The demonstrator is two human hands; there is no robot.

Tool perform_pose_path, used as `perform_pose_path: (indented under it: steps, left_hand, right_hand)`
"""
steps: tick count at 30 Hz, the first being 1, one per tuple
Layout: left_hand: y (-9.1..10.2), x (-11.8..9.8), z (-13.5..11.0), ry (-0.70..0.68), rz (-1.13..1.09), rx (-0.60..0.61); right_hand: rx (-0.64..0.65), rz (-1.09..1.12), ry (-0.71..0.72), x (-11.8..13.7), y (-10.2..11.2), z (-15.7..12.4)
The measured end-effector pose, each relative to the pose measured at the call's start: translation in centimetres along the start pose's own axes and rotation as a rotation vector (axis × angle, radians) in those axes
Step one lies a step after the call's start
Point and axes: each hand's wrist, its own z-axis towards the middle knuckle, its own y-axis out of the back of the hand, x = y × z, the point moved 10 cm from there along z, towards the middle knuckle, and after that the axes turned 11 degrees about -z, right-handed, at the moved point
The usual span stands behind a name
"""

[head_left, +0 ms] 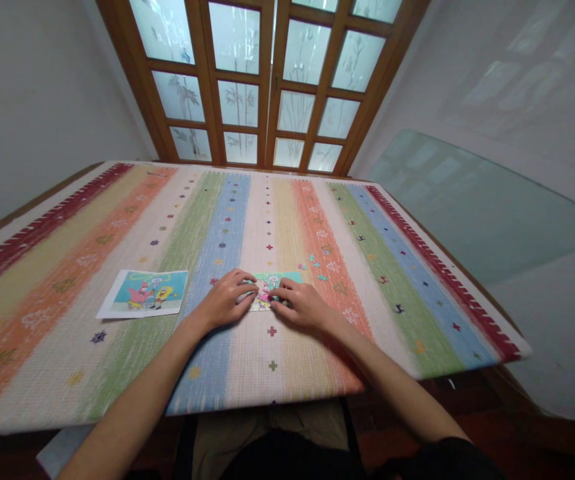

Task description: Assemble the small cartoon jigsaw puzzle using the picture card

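A small, partly assembled jigsaw puzzle [262,305] with a cartoon picture lies flat on the table between my hands. Its teal upper right part [294,275] shows above my right fingers. My left hand [230,297] has curled fingers and thumb holding the puzzle's left edge. Over the puzzle's right half, my right hand [300,301] is closed, its fingertips pinched together at the surface on what looks like a puzzle piece, mostly hidden. Several loose teal puzzle pieces [322,277] lie just beyond my right hand. Left of my left hand rests a printed reference picture [150,293] of cartoon figures.
A striped, patterned cloth [397,320] covers the table. White walls [42,87] rise on both sides, and wooden doors with glass panes [267,80] stand behind the far edge. A pale glass-like panel [487,207] is along the right wall.
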Motion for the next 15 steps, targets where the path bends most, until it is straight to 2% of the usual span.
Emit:
perform_pose_path:
  steps: [10,15]
  left_hand:
    - [-0.3,-1.7,-1.4,-0.023,-0.003,0.008]
    - [-0.7,-1.8,-2.1,-0.033,0.029,0.008]
  right_hand:
    - [-0.024,-0.083,0.051,1.0,-0.5,-1.0]
    - [0.014,-0.112,0.040,1.4,-0.9,-1.0]
